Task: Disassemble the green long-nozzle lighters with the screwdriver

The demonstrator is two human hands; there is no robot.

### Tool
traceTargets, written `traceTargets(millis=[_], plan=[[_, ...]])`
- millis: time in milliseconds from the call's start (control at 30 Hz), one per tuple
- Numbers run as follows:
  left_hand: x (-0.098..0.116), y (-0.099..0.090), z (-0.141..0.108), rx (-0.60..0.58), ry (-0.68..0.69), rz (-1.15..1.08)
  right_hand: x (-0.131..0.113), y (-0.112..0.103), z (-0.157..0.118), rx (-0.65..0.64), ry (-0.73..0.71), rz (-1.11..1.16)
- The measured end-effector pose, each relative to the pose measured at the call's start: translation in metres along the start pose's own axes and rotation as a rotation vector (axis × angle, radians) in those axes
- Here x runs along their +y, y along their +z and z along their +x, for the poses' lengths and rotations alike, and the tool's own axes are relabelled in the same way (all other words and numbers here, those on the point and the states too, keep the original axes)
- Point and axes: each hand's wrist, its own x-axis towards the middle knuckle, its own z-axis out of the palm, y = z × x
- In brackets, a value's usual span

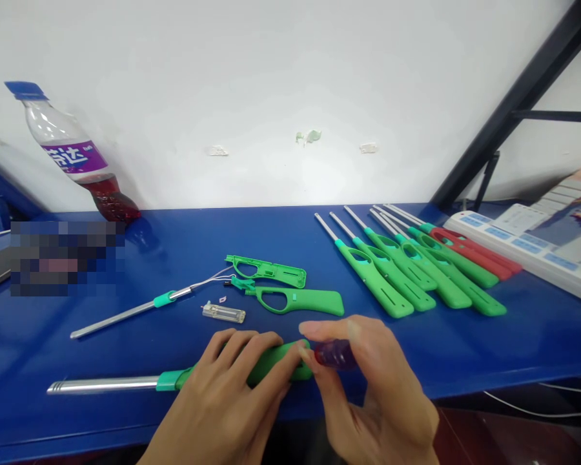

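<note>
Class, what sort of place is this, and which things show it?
Probably a workbench: long-necked lighters lie lined up, separated green casing pieces are laid out, and a power strip sits at the right.

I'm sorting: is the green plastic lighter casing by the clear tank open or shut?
Open: one hollow green plastic half shows its inside, a smooth green half beside it.

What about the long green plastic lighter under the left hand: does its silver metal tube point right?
No: the silver metal tube points left, away from the left hand.
</note>
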Motion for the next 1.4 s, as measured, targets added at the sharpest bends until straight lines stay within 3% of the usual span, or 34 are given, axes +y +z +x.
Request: traceTargets(millis=[233,533,767,1400], plan=[[0.0021,-0.0020,0.0000,0.012,-0.001,-0.008,0.0005,0.0001,-0.0013,-0.030,-0.018,0.014],[0.0019,-0.0008,0.0006,0.025,0.007,-0.029,-0.0066,0.0067,-0.0066,0.106,0.078,-0.022],[0.0017,-0.0015,0.0020,0.017,-0.004,-0.010,-0.0017,0.0019,-0.0020,0.043,0.033,0.049],[0.0016,0.0001,-0.0010,0.018,0.000,0.009,-0.0030,0.0008,-0.0082,0.069,0.066,0.073]])
